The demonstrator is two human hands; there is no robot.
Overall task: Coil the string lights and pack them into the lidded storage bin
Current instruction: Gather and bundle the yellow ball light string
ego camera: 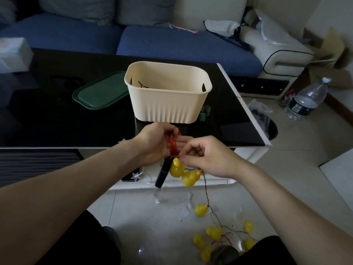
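Observation:
My left hand [154, 142] is closed around a bundle of coiled red wire [172, 145], with a black battery box [163, 174] hanging below it. My right hand [208, 155] pinches the red wire just beside the coil, above two yellow duck-shaped lights [181, 172]. The wire runs down from my right hand to several more yellow duck lights [214, 233] lying on the floor. The cream storage bin [168, 104] stands open on the black table just beyond my hands. Its green lid [99, 92] lies flat on the table to the bin's left.
The black glass table [57, 115] ends at a white edge on the right. A small green object [205, 112] sits by the bin's right side. A water bottle [307, 98] and a black bag [267, 123] lie on the floor at the right. A blue sofa [172, 43] is behind.

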